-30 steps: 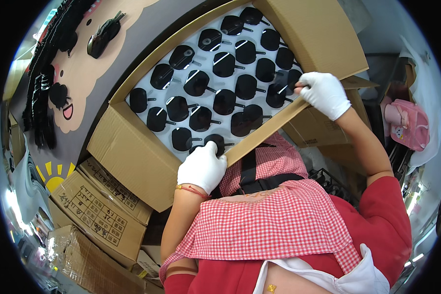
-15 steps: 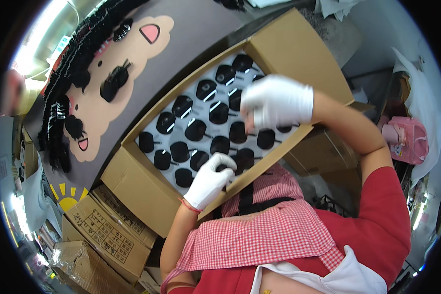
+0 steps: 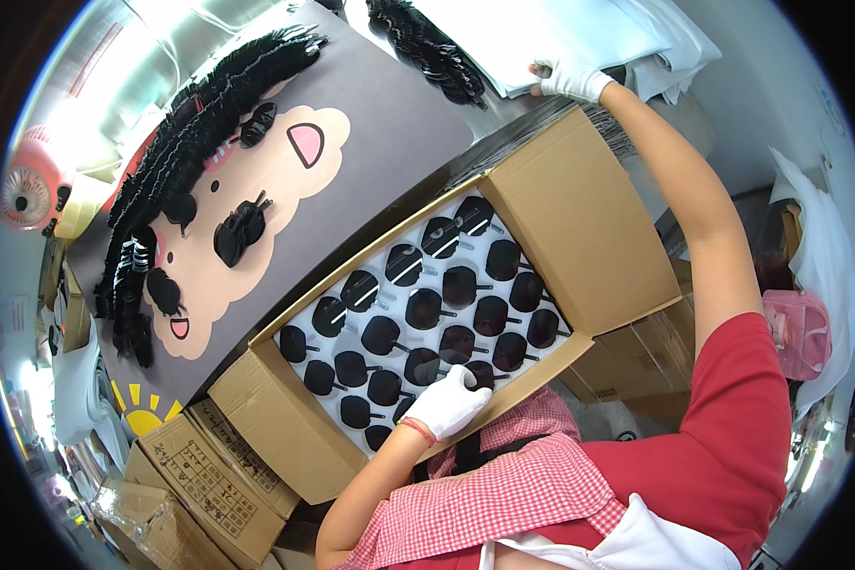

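My left hand [image 3: 446,403], in a white fingerless glove, rests at the near side of an open cardboard box [image 3: 540,365]. Its fingers are curled beside a dark lens-shaped piece [image 3: 478,374]; whether they grip anything is hidden. Rows of these glossy black pieces with short tabs, such as one dark piece [image 3: 424,309], lie on a white sheet [image 3: 394,320] inside the box. Far off to the right, my gloved right hand [image 3: 572,80] reaches out, its fingers closed on the edge of a stack of white sheets [image 3: 503,43].
Left of the box is a grey mat [image 3: 389,123] with a cartoon print. Black pieces lie there in a long row [image 3: 218,104] and a small pile [image 3: 240,231]. More cartons [image 3: 209,475] stand at lower left. A pink bag [image 3: 796,332] is at far right.
My right hand has left the box and moved far and right to the white sheets. My left hand stays at the box's near side. The view has shifted, showing more of the far side.
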Tool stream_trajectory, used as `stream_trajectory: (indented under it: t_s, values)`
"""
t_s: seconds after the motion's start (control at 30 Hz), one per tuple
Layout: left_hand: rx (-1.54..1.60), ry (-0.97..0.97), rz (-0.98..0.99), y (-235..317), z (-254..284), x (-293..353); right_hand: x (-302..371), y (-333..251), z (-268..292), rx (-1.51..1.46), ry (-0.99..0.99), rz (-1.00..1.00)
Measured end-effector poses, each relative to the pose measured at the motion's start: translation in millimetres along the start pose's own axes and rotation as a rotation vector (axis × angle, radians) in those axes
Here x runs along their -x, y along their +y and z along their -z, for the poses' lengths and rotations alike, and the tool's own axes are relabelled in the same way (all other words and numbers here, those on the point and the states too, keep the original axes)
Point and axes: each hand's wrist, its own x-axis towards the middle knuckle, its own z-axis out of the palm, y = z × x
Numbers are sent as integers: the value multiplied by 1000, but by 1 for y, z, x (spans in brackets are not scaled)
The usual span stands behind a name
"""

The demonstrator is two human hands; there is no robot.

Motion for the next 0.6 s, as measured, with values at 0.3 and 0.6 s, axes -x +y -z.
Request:
stream_trajectory:
  t_s: [0.3,0.6]
  values:
    - [491,-56,-51,2,20,12,-10,-21,39,-3,-224,25]
    - [1757,-165,-469,-46,23,50,95,-161,38,-583,-630,370]
